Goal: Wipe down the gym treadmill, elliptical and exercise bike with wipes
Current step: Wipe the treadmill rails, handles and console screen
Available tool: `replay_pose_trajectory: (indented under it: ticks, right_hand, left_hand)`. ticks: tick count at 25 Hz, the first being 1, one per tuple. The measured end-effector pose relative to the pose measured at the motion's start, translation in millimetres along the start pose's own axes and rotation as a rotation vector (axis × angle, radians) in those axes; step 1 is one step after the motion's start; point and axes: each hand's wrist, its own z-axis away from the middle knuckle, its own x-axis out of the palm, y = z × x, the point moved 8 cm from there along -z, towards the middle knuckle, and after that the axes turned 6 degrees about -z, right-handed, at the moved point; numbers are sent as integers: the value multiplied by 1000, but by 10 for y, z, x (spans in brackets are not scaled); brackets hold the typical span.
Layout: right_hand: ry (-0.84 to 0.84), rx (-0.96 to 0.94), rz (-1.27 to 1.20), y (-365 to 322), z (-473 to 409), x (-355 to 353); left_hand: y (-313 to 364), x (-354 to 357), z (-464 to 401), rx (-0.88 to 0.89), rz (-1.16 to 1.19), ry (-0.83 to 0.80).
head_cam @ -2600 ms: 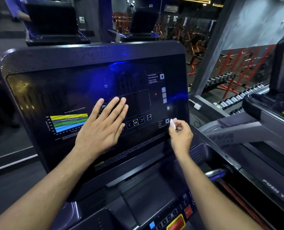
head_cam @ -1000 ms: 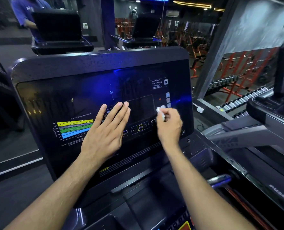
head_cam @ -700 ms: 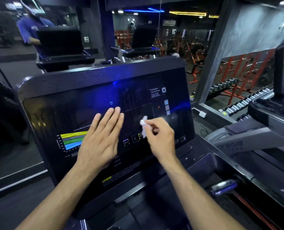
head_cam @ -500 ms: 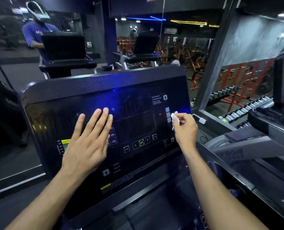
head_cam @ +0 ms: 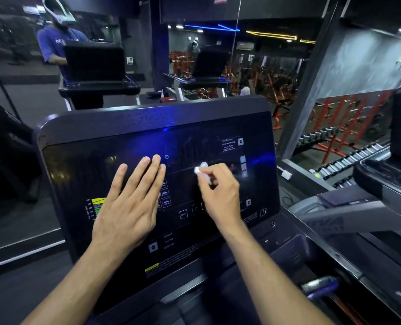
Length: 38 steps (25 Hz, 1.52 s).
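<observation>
A mirror [head_cam: 30, 148] ahead reflects a person [head_cam: 54, 43]; dumbbell rack [head_cam: 340, 146] right, possibly reflected too.

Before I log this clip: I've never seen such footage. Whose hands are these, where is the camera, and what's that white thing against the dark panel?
The single picture comes from a camera worn on a person's head, looking forward and down, so both bare arms reach in from below. The big dark slab is a treadmill console, its glossy face printed with button symbols and a small coloured chart. The left hand lies flat on it, fingers straight. The right hand pinches a small scrunched white wipe in its fingers and holds it at the middle of the panel. Behind stands a mirror wall, where a person in a blue shirt shows at a console. Another machine is at the right.
</observation>
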Motion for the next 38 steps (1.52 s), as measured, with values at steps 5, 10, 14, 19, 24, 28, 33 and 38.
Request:
replay_pose_trajectory:
  ticks: [5, 10, 14, 19, 24, 28, 33, 38]
  right_hand:
    - [236, 291, 106, 719, -466, -737]
    - [189, 153, 6, 105, -274, -129]
    - [-40, 65, -151, -314, -83, 280]
    - [207, 113, -55, 312, -708, -665]
    - [201, 82, 27, 259, -874, -413]
    - [-46, -110, -105, -425, -500, 378]
    - [-16, -155, -45, -149, -787, -103]
    - [128, 123, 47, 534, -1298, -710]
  left_hand:
    - [3, 7, 3, -3, -12, 0]
    - [0, 21, 10, -11, -20, -18]
    - [-7, 20, 9, -2, -29, -16]
    - [21, 35, 0, -11, -67, -17]
    - [39, 38, -5, -11, -125, -26]
    - [25, 23, -25, -11, -151, -41]
    - [38, 32, -13, -17, -161, -49]
    - [45, 61, -9, -36, -181, -55]
